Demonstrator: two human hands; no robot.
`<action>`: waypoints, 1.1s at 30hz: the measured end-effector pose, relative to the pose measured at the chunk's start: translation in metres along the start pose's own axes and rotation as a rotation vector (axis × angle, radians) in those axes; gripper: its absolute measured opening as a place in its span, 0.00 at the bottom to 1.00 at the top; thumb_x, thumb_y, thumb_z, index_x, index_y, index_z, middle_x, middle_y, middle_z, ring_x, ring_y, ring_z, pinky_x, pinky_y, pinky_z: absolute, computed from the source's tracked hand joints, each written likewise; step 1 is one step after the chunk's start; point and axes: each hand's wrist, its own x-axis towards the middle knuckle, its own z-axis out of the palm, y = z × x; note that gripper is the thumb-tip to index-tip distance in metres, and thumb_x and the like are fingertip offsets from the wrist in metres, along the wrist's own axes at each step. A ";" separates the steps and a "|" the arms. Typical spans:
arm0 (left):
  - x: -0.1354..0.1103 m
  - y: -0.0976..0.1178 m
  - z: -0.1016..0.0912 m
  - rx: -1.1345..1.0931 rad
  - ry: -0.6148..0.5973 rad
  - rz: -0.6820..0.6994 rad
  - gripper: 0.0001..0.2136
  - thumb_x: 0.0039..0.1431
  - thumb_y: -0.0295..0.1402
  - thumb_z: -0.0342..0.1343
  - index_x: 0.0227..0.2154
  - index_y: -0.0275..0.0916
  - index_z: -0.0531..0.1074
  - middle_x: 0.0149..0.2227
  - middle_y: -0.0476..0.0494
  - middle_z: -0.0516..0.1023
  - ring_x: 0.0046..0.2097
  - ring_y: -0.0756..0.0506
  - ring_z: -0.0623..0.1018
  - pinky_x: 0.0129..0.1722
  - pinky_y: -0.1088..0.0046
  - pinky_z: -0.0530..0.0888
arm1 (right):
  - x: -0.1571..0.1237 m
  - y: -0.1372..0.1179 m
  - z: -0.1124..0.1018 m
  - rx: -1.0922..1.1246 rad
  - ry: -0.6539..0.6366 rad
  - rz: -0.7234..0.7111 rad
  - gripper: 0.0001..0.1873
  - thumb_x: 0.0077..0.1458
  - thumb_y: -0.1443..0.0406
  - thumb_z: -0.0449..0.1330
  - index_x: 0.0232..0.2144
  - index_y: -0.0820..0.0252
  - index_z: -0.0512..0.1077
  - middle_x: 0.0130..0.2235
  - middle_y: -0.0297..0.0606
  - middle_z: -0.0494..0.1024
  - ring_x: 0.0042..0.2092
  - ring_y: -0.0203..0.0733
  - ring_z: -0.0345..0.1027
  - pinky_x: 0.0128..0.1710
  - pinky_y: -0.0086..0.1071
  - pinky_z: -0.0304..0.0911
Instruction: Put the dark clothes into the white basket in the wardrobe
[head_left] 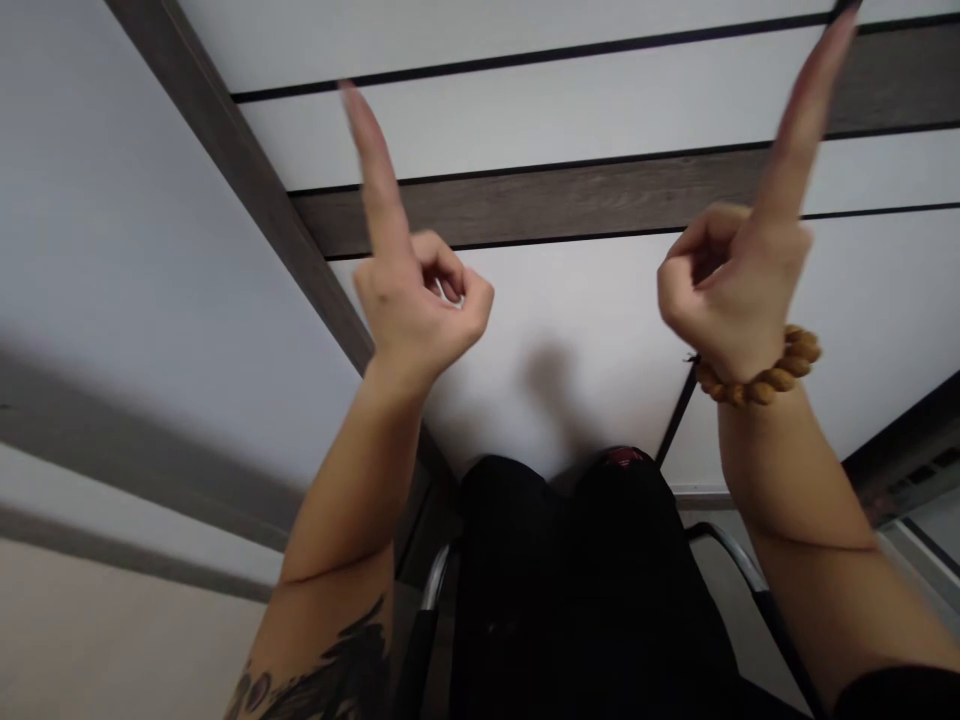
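My left hand (416, 295) is raised in front of a panelled white surface, with one finger pointing up and away. Its thumb meets the curled fingers in a ring, and a small gap shows through. Across from it, my right hand (739, 285) makes a mirrored shape, one long finger stretched up and the others bent in to the thumb. Neither hand holds anything. A brown beaded bracelet (761, 385) circles the right wrist. Both hands appear to be in the air, apart from each other.
Ahead, the white panel (600, 290) has black lines and a grey wood-look band (570, 197). A grey wood-look edge (247, 150) runs along the left. Below are my legs in black trousers (585, 600), between the chair's metal armrests (436, 575).
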 end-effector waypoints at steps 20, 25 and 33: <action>-0.366 -0.027 0.075 -0.233 -0.812 -0.950 0.55 0.49 0.25 0.55 0.77 0.36 0.31 0.21 0.64 0.69 0.24 0.50 0.72 0.32 0.77 0.70 | -0.337 0.068 0.134 0.160 -0.675 0.917 0.58 0.49 0.69 0.54 0.78 0.63 0.32 0.27 0.25 0.77 0.30 0.38 0.72 0.39 0.31 0.71; -0.402 -0.020 0.083 -0.052 -1.073 -0.960 0.53 0.52 0.24 0.57 0.77 0.38 0.33 0.26 0.60 0.76 0.31 0.48 0.78 0.36 0.75 0.71 | -0.383 0.061 0.154 0.128 -0.792 1.029 0.59 0.47 0.71 0.57 0.78 0.62 0.37 0.25 0.25 0.76 0.29 0.38 0.72 0.36 0.29 0.68; -0.406 -0.022 0.077 -0.118 -0.997 -0.935 0.52 0.53 0.25 0.56 0.77 0.34 0.33 0.24 0.61 0.74 0.29 0.47 0.77 0.36 0.74 0.72 | -0.388 0.061 0.152 0.180 -0.748 1.010 0.57 0.48 0.73 0.56 0.78 0.60 0.40 0.27 0.24 0.78 0.29 0.36 0.72 0.40 0.29 0.70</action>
